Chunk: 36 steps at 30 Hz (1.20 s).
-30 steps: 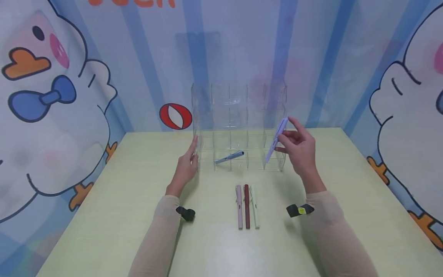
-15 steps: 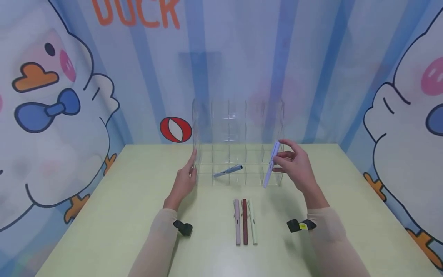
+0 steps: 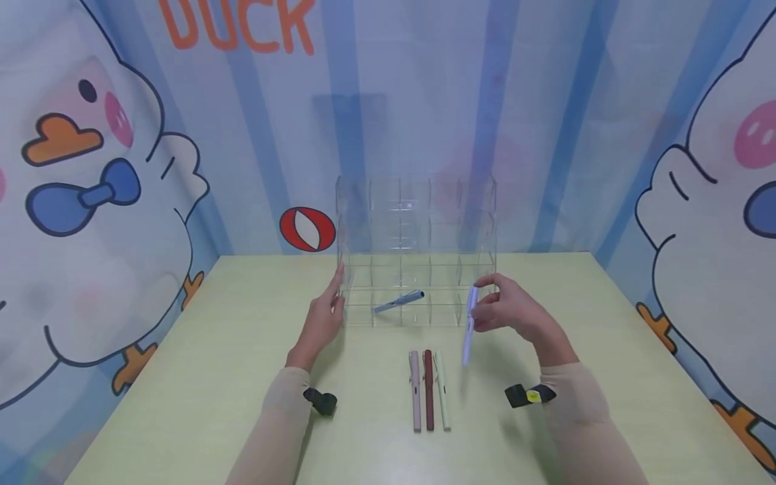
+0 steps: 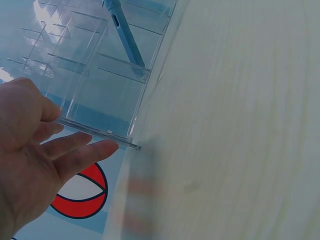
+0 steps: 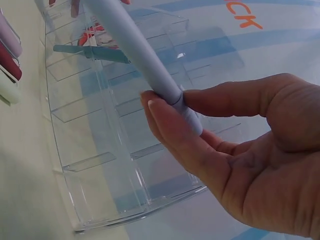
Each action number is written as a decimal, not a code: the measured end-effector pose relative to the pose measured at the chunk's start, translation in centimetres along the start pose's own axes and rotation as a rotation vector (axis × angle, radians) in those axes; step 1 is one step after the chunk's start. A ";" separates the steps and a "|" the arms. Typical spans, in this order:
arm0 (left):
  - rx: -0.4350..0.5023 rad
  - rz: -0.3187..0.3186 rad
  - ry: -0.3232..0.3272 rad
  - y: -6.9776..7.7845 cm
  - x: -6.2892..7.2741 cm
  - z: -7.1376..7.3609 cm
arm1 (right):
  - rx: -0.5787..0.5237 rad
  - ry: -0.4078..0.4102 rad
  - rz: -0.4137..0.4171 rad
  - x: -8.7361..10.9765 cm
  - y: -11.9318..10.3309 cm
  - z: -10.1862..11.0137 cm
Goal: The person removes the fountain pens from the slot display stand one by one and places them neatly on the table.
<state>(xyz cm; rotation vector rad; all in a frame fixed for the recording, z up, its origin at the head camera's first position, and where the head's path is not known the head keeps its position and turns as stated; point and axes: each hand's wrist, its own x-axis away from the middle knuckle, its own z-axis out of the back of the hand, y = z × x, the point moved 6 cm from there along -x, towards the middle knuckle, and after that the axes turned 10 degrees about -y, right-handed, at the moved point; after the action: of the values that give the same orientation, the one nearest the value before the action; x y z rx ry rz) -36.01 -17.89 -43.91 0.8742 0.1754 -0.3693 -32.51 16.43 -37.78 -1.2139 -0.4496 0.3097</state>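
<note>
My right hand [image 3: 509,310] pinches a lavender pen [image 3: 469,337] between thumb and fingers, in front of the lower right of a clear compartment rack [image 3: 445,326]. The pen is nearly upright, its lower end above the table. In the right wrist view the thumb presses near one end of the pen [image 5: 140,50]. My left hand [image 3: 322,320] rests against the rack's left side wall, fingers extended along its outside in the left wrist view. A blue pen [image 3: 399,301] lies slanted in the bottom row of the rack, left of the middle.
On the table in front of the rack lie a pale mauve pen [image 3: 415,391], a dark red pen [image 3: 429,391] and a pale green pen [image 3: 443,391], side by side. Behind the rack hangs a printed backdrop [image 3: 406,121] with ducks and stripes.
The right hand has brought the lavender pen down and left, away from the rack's right edge, turning it more upright. The head view has tilted upward. The left hand stays at the rack.
</note>
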 end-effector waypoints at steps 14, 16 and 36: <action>0.019 0.004 -0.007 -0.5 0.5 -0.4 | 0.066 -0.177 -0.127 -0.8 2.6 -1.8; 0.017 0.008 -0.010 -0.4 0.5 -0.4 | 0.078 -0.202 -0.134 -1.0 2.9 -2.1; 0.006 0.001 0.008 -0.2 -0.1 0.1 | 0.152 -0.209 -0.208 -2.2 4.6 -3.5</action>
<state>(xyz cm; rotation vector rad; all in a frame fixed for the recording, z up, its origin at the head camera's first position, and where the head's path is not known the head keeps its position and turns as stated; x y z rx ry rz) -36.19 -18.01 -43.95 0.8813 0.1812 -0.3655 -32.72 14.00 -43.45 -0.9808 -0.7153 0.2872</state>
